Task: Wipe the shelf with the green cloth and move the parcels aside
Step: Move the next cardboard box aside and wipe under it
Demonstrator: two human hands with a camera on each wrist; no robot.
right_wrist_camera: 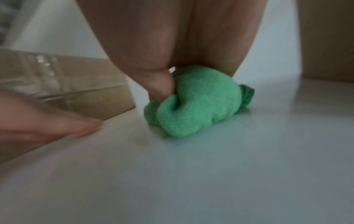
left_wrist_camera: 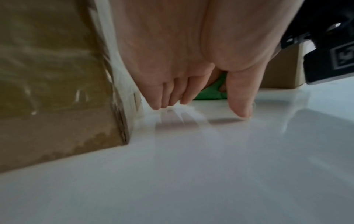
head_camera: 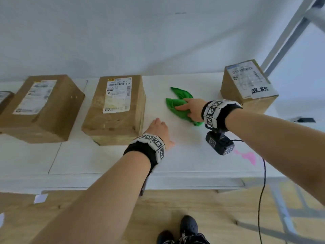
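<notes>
A crumpled green cloth (head_camera: 176,103) (right_wrist_camera: 197,104) lies on the white shelf (head_camera: 184,152) between two cardboard parcels. My right hand (head_camera: 190,109) (right_wrist_camera: 168,84) grips it against the shelf, thumb dug into its folds. The middle parcel (head_camera: 115,106) (left_wrist_camera: 57,91) stands left of the cloth. My left hand (head_camera: 158,128) (left_wrist_camera: 201,106) rests on the shelf just beside that parcel's right side, fingers straight, tips on the surface, holding nothing. A labelled right parcel (head_camera: 248,85) stands behind my right wrist, and a left parcel (head_camera: 40,106) sits further left.
Part of another parcel (head_camera: 5,100) shows at the far left edge. A pink stain (head_camera: 248,156) marks the shelf near its front right. A black cable (head_camera: 262,191) hangs off the front edge. A grey metal upright (head_camera: 288,36) rises at the right.
</notes>
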